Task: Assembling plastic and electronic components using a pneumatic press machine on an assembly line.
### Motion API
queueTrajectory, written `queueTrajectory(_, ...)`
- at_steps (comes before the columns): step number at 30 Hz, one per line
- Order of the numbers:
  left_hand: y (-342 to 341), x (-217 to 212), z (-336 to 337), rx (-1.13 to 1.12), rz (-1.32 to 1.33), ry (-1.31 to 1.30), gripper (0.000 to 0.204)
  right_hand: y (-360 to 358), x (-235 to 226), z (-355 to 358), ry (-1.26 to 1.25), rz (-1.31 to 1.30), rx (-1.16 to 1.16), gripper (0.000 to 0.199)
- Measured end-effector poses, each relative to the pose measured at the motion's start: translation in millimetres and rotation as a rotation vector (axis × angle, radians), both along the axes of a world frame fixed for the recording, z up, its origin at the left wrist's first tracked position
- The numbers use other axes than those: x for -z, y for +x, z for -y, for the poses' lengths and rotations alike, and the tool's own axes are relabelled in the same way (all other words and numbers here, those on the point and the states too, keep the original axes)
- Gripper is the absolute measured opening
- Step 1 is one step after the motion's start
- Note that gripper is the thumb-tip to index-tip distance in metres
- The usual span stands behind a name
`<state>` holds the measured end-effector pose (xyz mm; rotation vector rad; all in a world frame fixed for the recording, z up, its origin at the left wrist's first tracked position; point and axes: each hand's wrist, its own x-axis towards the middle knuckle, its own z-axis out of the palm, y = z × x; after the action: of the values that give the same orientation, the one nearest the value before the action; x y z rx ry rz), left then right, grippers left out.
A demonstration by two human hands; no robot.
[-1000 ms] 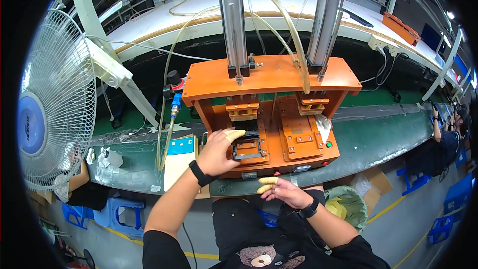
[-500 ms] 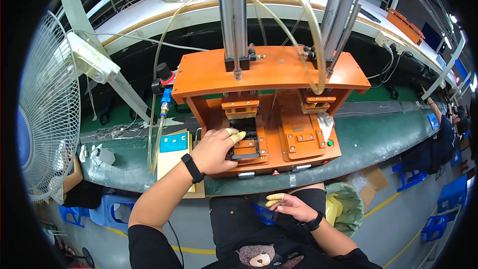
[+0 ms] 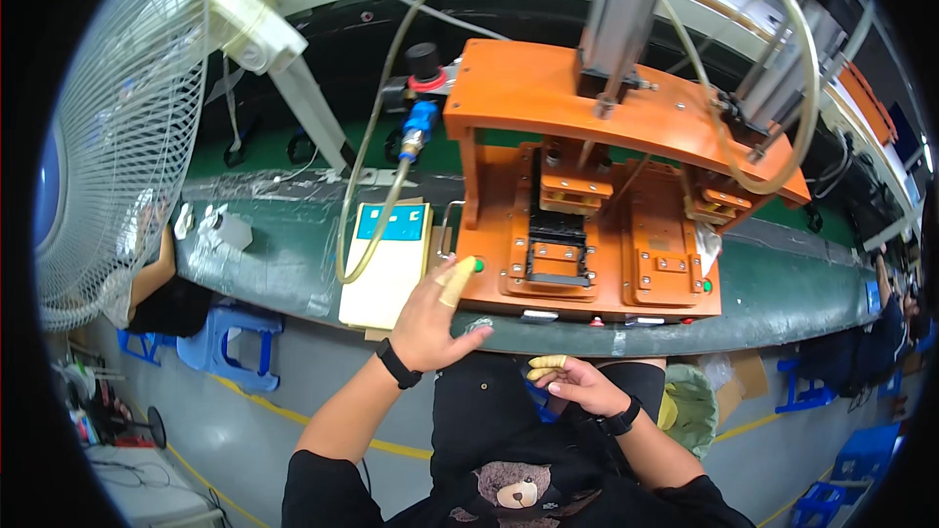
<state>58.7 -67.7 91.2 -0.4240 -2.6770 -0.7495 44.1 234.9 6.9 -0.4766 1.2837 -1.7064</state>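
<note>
An orange pneumatic press (image 3: pixel 606 186) stands on the green bench (image 3: pixel 782 303), with two dark fixtures on its base plate. My left hand (image 3: pixel 438 313) reaches up to the press's left front corner; its index finger, capped in a yellow finger cot, touches a green button (image 3: pixel 477 265). It holds nothing. My right hand (image 3: pixel 577 381) hovers low over my lap below the bench edge, fingers loosely curled, with yellow cots on the fingertips. I cannot tell whether it holds a small part. Both wrists wear black bands.
A cream box with a blue panel (image 3: pixel 386 264) sits left of the press, and a clear hose (image 3: pixel 381 137) loops over it. A large white fan (image 3: pixel 108 137) stands at the left. Blue stools (image 3: pixel 230 342) are under the bench. Another person (image 3: pixel 885 332) sits far right.
My left hand has left the left fixture and moved down-left to the green button. My right hand has dropped lower toward my lap. The view has shifted closer to the press.
</note>
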Motion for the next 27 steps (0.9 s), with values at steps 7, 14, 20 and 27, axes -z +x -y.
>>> queueTrajectory(7, 41.2, 62.3, 49.4, -0.411, 0.077, -0.042, 0.054, 3.7, 5.2, 35.8, -0.006, 0.012, -0.074, 0.043)
queueTrajectory(14, 49.8, 73.6, 64.5, -0.411, 0.058, 0.214, 0.030, -0.7, 5.4, 68.6, 0.022, -0.006, -0.120, 0.040)
queueTrajectory(20, 49.9, 46.4, 72.1, -0.569, -0.046, 0.379, 0.017, -8.2, 5.6, 110.2, -0.003, -0.020, -0.119, 0.039)
queueTrajectory(27, 102.1, 29.4, 7.4, -0.253, -0.162, 0.182, 0.029, -4.5, -39.3, 182.2, -0.087, 0.179, 0.161, 0.032)
